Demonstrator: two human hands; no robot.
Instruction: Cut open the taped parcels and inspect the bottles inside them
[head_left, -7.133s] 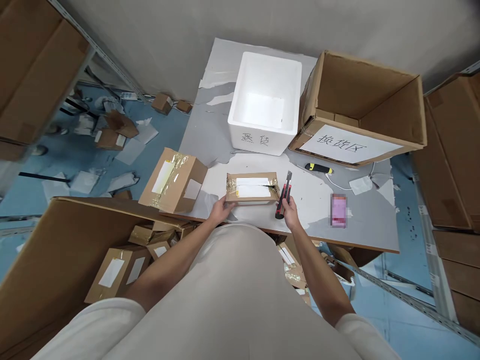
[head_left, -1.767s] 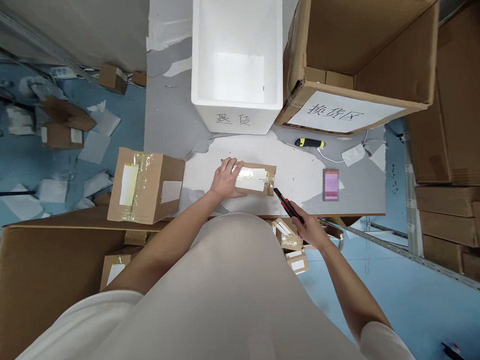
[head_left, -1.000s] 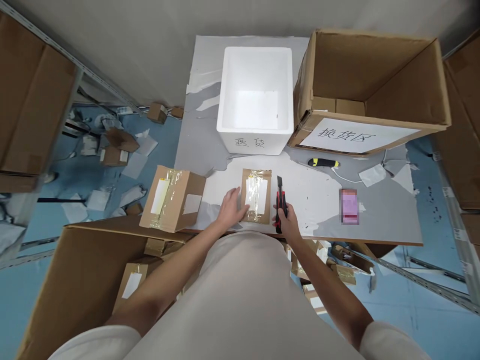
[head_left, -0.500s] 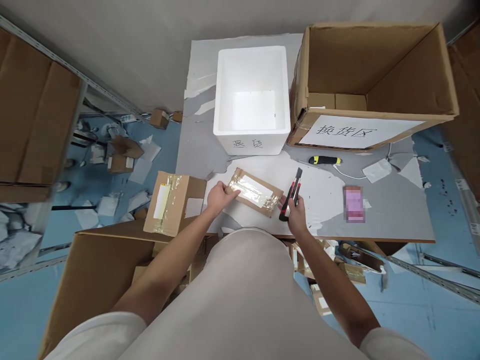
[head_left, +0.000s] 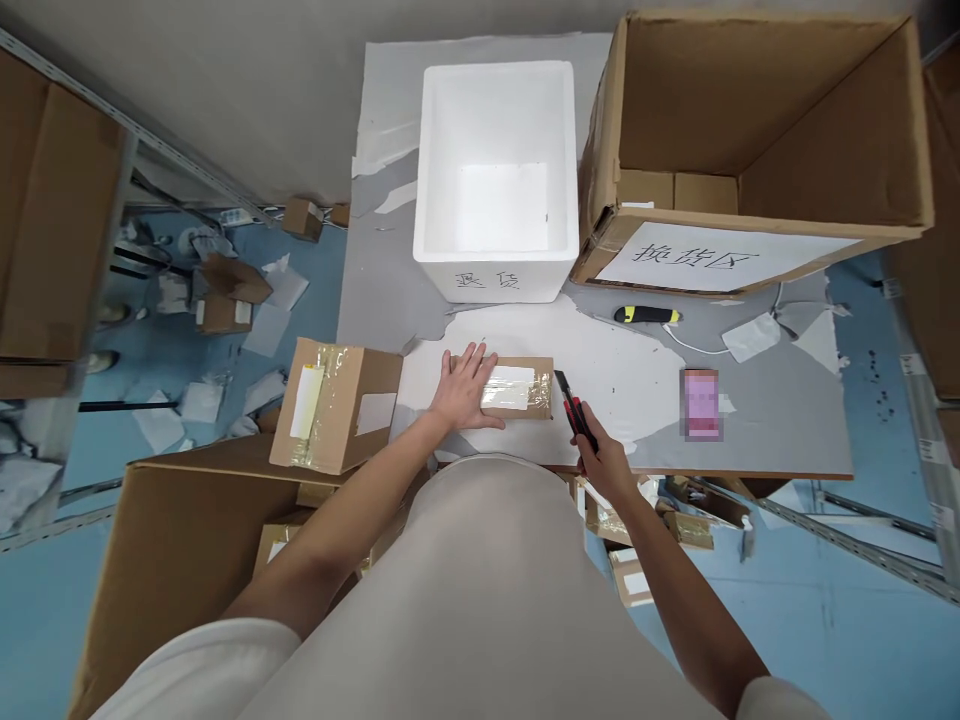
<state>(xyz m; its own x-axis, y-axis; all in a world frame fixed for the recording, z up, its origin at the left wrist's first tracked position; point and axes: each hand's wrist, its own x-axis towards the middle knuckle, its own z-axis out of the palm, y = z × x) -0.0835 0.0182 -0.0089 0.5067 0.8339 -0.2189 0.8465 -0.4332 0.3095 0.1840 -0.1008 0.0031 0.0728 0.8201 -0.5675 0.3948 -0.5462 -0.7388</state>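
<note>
A small flat cardboard box (head_left: 525,388) with a white label and shiny clear tape lies on the table in front of me. My left hand (head_left: 466,390) rests flat on its left end with the fingers spread. In my right hand (head_left: 604,462) is a red and black box cutter (head_left: 576,412), fingers wrapped round its handle. Its blade points up and left, close to the right end of the small box; whether it touches the cardboard I cannot tell. A bigger taped carton (head_left: 337,405) with labels stands to the left of my left hand.
Behind the small box stand a white foam box (head_left: 495,280) and a large open carton (head_left: 720,255) with a handwritten sign. A yellow and black tool (head_left: 646,315), a white cable tag (head_left: 752,338) and a blurred pink item (head_left: 702,404) lie right. An open carton (head_left: 202,540) stands below left.
My left hand has gone from gripping the small box's edge to lying flat on it. The box has turned straight and now lies level. The box cutter's blade now points left toward the box.
</note>
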